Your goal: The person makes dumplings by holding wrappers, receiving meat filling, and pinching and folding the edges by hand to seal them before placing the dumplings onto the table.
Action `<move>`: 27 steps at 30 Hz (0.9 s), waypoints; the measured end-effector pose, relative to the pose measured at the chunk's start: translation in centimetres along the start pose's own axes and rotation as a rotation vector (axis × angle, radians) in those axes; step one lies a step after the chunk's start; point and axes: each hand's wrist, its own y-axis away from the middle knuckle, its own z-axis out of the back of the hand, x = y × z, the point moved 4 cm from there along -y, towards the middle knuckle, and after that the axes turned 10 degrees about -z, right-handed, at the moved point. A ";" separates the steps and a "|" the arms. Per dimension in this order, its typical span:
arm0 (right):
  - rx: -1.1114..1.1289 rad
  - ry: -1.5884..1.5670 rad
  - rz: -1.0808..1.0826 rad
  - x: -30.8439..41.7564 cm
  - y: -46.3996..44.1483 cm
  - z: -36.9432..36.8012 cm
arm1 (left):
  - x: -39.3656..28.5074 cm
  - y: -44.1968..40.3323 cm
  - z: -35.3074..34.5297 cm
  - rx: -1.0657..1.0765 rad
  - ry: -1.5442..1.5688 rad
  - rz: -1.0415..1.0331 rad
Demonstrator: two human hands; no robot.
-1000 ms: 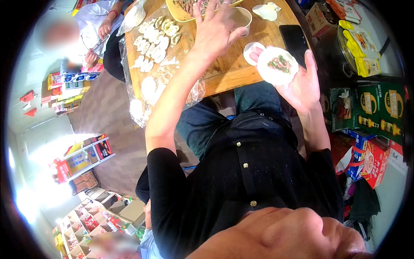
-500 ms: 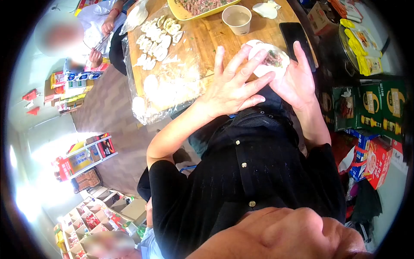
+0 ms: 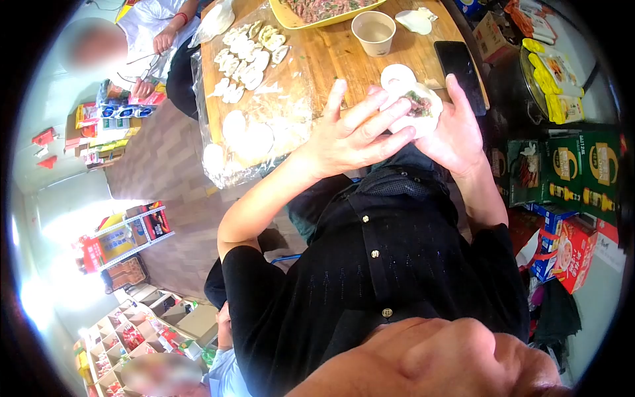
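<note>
On the upturned palm and fingers of my right hand (image 3: pixel 458 135) rests a round dumpling wrapper (image 3: pixel 430 124), its middle filled with a lump of pinkish meat and green bits. Its thumb stands raised beside the phone. My left hand (image 3: pixel 354 132) comes in from the left, palm down, with fingers spread. Some of its fingertips overlap the near side of the wrapper; whether they press on it I cannot tell. Just beyond the fingers shows another pale wrapper (image 3: pixel 397 74). Folded dumplings (image 3: pixel 248 59) lie grouped at the table's left.
A paper cup (image 3: pixel 374 36) and a yellow tray (image 3: pixel 281 16) of meat filling stand on the wooden table (image 3: pixel 331 49). A black phone (image 3: pixel 456 63) lies by its right edge. Plastic film (image 3: pixel 291 109) covers the left part. One person sits at far left, another at bottom left.
The view has shifted slightly, so the table's things sit a little lower and to the right. The left hand's fingers have drawn closer together over the wrapper, which stays in the right hand.
</note>
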 end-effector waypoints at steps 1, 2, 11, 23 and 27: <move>-0.139 0.039 0.020 -0.3 0.0 0.2 | -0.1 -0.1 0.0 -0.006 -0.003 -0.027; -0.160 0.049 0.017 -0.6 -0.1 0.1 | -0.1 -0.2 0.0 -0.028 -0.028 -0.035; -0.120 0.193 0.041 -1.0 -0.1 0.7 | -0.5 -0.7 0.1 -0.029 0.008 -0.062; 0.029 0.728 0.045 -1.4 0.4 -0.5 | 2.4 -2.7 0.8 -0.097 0.553 0.535; -0.201 0.856 -0.030 -1.6 0.8 1.1 | 2.6 -1.8 -0.3 -0.064 0.845 0.713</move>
